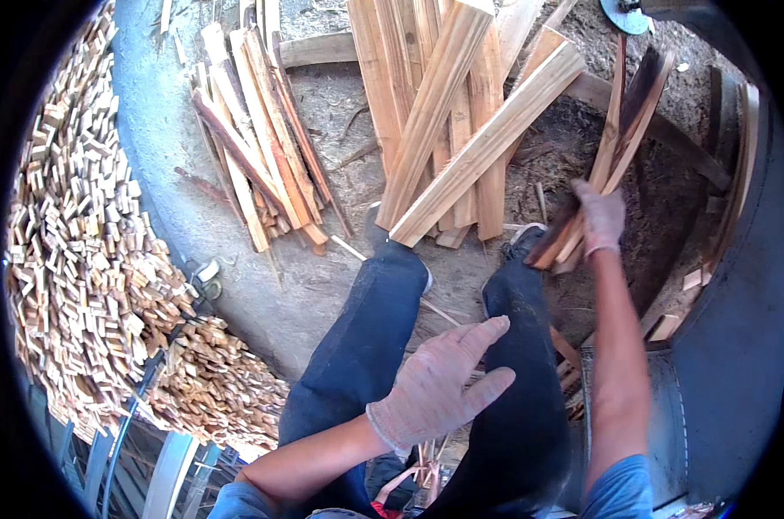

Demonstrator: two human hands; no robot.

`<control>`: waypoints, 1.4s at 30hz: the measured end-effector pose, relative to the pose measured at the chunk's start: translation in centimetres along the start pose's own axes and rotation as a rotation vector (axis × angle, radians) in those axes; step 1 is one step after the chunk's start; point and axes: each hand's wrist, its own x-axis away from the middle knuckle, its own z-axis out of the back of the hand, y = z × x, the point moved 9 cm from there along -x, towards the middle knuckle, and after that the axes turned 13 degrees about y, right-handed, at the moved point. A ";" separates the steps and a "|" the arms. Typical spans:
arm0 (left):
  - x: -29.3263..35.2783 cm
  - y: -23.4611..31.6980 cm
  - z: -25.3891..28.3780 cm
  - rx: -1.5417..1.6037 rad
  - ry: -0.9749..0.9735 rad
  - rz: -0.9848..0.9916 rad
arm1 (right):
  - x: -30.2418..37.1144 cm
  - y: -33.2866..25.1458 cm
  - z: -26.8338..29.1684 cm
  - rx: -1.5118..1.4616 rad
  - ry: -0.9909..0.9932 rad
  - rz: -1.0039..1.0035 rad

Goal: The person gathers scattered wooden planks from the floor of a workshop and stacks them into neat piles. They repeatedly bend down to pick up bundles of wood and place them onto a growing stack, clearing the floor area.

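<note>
My right hand (pixel 601 216), in a pale knit glove, is closed around several dark-edged wood strips (pixel 627 130) beside my right shoe. The strips slant away toward the upper right, and their near ends stick out past the hand. My left hand (pixel 444 382), gloved too, hovers over my legs with its fingers stretched out and nothing in it. Ahead of my feet lies a fan of broad, light wood planks (pixel 487 143), some crossing over others. Left of them rests a bundle of thinner wood strips (pixel 266 130), several with dark bark edges.
A tall stack of cut wood pieces (pixel 80 242) fills the left side. Curved metal (pixel 720 346) borders the right, and a round pale-green disc (pixel 625 16) shows at the top right. Below my arms, another person's arm (pixel 396 484) appears near some sticks.
</note>
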 end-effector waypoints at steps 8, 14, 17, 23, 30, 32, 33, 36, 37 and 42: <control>2.6 -1.6 2.2 0.259 0.345 -0.056 | 16.5 -7.9 -3.2 0.108 -0.188 0.120; 6.8 1.0 9.1 0.248 0.605 -0.288 | 27.8 -19.0 -16.7 0.138 -0.456 0.220; 7.5 2.2 13.0 0.181 0.719 -0.377 | 31.8 -23.7 -21.0 0.011 -0.757 0.367; 3.1 -6.1 11.7 0.532 0.709 0.193 | 25.1 -13.4 -11.5 0.299 -0.640 0.153; 0.7 -5.6 7.6 0.172 0.360 0.031 | 4.3 -4.8 12.8 0.662 0.321 0.206; -0.1 -4.3 7.4 0.132 0.281 0.032 | -0.8 -4.2 16.0 0.812 0.473 0.247; -0.7 -3.6 7.3 0.119 0.237 0.039 | -3.7 -2.9 17.1 0.857 0.519 0.329; -1.0 -3.7 7.2 0.109 0.145 0.144 | -10.1 -2.2 15.7 0.778 0.204 0.097; -1.3 -3.5 7.5 0.119 0.153 0.142 | -12.4 -1.8 16.0 0.700 0.193 0.056; -2.9 -4.8 8.6 0.442 0.221 0.311 | -15.7 0.3 13.6 0.468 0.217 0.087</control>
